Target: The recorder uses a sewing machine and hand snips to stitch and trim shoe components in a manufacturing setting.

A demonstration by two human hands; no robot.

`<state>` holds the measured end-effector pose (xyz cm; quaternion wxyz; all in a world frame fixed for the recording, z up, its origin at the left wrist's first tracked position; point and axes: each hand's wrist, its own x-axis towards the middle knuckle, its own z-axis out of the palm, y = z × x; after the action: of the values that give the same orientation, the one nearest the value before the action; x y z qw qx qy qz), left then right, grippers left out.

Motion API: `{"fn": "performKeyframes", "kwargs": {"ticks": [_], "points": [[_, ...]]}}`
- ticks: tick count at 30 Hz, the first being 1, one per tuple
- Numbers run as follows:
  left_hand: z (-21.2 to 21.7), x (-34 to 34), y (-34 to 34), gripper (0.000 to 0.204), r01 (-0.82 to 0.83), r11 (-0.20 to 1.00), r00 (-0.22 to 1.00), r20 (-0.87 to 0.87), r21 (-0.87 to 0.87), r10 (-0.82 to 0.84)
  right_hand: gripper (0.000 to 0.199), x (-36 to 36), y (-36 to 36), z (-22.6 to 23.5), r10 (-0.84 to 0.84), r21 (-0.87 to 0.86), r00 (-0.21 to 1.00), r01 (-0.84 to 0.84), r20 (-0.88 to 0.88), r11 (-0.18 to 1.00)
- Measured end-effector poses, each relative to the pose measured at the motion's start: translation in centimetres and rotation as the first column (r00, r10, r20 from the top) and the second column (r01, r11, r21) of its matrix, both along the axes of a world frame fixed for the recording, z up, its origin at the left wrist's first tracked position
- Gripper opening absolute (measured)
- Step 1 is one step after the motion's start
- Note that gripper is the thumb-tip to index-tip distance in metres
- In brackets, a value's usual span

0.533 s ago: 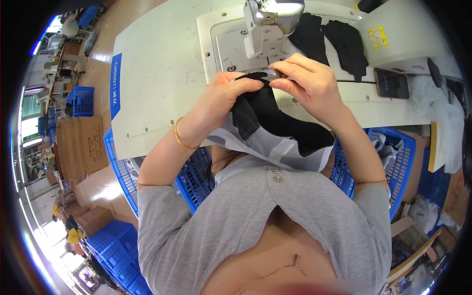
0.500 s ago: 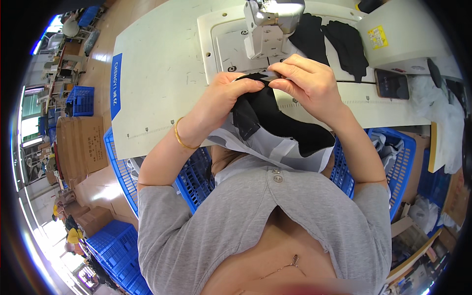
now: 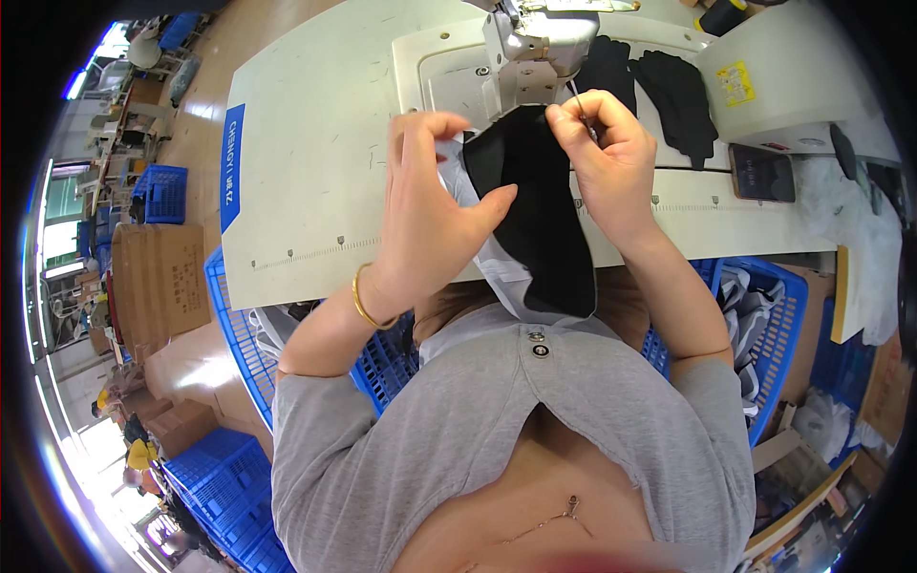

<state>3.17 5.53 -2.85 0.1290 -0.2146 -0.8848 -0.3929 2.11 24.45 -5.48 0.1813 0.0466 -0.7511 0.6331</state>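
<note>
Cardboard boxes (image 3: 158,277) and stacked blue crates (image 3: 162,191) sit far out on the left, on the workshop floor. Nearer in, a blue plastic basket (image 3: 234,334) hangs below the edge of the pale sewing table (image 3: 315,143), which carries a blue strip along its left side. The left hand (image 3: 430,205), a gold bangle (image 3: 363,301) on its wrist, is raised above the table with its fingers curled and its thumb pressed against the black fabric piece (image 3: 535,210), pinching the cloth's left edge together with a pale grey layer beneath it. That black piece hangs from just under the sewing machine head (image 3: 540,33) down toward the person's grey top. The right hand (image 3: 602,158) grips the upper right corner of the same cloth, fingertips closed tight; it seems to hold a thin needle or thread end as well, though that is too fine to tell for certain. Behind it lie two more black fabric pieces (image 3: 669,91) on the machine bed. A dark phone (image 3: 762,174) rests further right, with another blue basket (image 3: 764,315) holding light cloth below it.
</note>
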Motion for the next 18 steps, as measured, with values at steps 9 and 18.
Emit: {"fn": "performKeyframes", "kwargs": {"ticks": [9, 18], "points": [[-1.4, 0.5, -0.7, 0.007, -0.059, 0.85, 0.938, 0.321, 0.523, -0.132, 0.017, -0.1, -0.4, 1.9, 0.072, 0.359, 0.874, 0.121, -0.48, 0.926], [-1.9, -0.2, -0.2, 0.013, 0.067, 0.762, 0.808, 0.412, 0.645, -0.42, 0.017, -1.6, 1.0, 1.0, 0.257, 0.408, 0.932, -0.137, -0.256, 0.903]]}}
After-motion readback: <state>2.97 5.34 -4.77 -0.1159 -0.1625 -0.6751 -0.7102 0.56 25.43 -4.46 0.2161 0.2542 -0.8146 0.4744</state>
